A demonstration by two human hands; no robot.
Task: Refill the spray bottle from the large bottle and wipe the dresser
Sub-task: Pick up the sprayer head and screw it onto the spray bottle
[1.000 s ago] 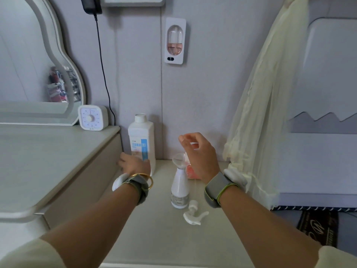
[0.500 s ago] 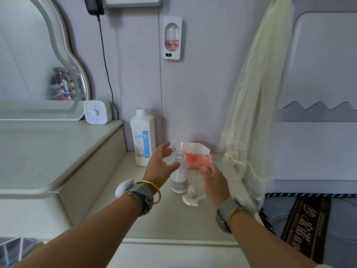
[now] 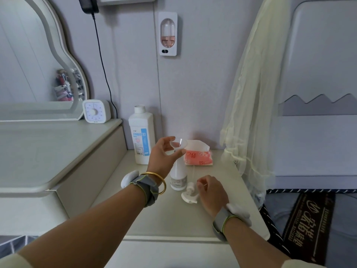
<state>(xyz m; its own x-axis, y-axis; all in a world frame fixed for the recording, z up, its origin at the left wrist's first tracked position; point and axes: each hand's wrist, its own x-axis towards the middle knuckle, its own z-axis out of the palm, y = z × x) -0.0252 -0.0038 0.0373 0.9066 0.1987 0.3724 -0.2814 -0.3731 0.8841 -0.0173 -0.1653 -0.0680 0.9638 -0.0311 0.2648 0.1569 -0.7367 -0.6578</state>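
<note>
- Lower centre: dresser top [image 3: 173,219], pale, with a bare patch nearest the viewer.
- Right of centre: right hand [image 3: 211,192], fingers curled just beside the loose trigger head [image 3: 190,196], which lies on its side. Cannot tell whether the hand pinches the thin tube.
- Centre: spray bottle [image 3: 177,177] upright with its neck open. Left hand [image 3: 164,156] grasps the clear funnel [image 3: 178,145] seated in that neck.
- Behind, against the wall: large bottle [image 3: 142,136], cap on, and a pink tissue pack [image 3: 198,157] to its right.
- Judgement: the funnel is being steadied for pouring. Keep it plumb and seated, uncap the large bottle and pour slowly. The small bottle looks tippy.
</note>
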